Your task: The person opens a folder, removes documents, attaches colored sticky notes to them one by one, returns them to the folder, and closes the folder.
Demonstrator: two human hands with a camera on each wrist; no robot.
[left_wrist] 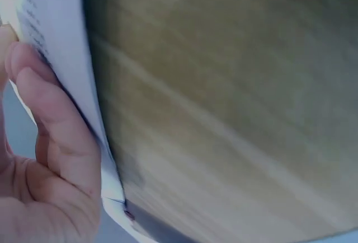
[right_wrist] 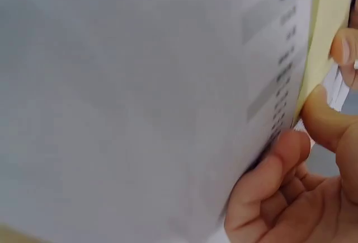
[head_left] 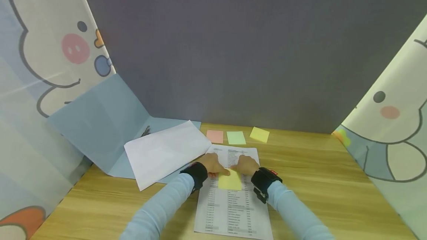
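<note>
A yellow sticky note (head_left: 230,181) lies on a printed sheet (head_left: 233,210) on the table. My left hand (head_left: 213,164) rests over the sheet, its thumb reaching across the note's top edge. From the other side, my right hand (head_left: 246,165) touches the note's upper right corner. Close up in the right wrist view, the right thumb (right_wrist: 321,108) presses on the yellow note (right_wrist: 321,41), while the other fingers bend against the sheet (right_wrist: 168,86). The left wrist view shows bent fingers (left_wrist: 61,108) at the sheet's edge (left_wrist: 72,47).
Behind the sheet sit a pink note (head_left: 215,136), a green note (head_left: 236,137) and another yellow note (head_left: 260,135). To the left, a blue folder (head_left: 103,121) stands half raised, with white paper (head_left: 166,155) on it. A dark grey panel (head_left: 217,47) borders the back of the wooden table (head_left: 317,180).
</note>
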